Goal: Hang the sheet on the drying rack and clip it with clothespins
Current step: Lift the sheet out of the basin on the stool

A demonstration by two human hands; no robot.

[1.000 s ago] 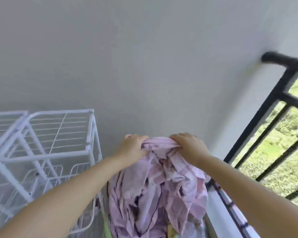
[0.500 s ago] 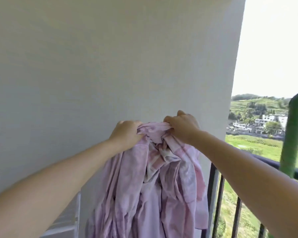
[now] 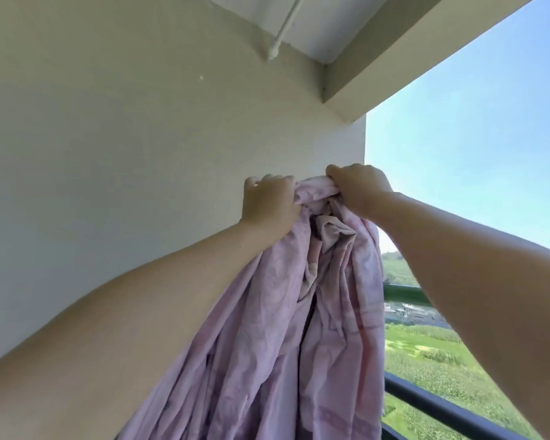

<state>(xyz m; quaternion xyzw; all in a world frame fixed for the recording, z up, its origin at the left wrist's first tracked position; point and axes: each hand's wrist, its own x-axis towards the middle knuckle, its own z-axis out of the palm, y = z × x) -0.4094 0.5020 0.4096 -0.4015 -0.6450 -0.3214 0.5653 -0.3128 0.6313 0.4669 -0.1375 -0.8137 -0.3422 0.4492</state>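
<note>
A pale pink sheet (image 3: 267, 328) hangs in bunched folds from both of my raised hands, in front of a plain wall. My left hand (image 3: 269, 203) grips its gathered top edge on the left. My right hand (image 3: 359, 188) grips the same bunch just to the right, the two fists almost touching. The sheet's lower part runs out of the frame at the bottom. No clothespins are in view. A white rod (image 3: 288, 25) runs under the ceiling, high above my hands.
A cream wall (image 3: 124, 138) fills the left and centre. A black balcony railing (image 3: 442, 408) crosses the lower right, with fields and buildings beyond it. A beam (image 3: 410, 55) and the ceiling edge are overhead at the upper right.
Both hands have lifted the sheet higher and my view has tilted up. The white floor rack on the left has dropped out of sight, and the ceiling rod has come into view.
</note>
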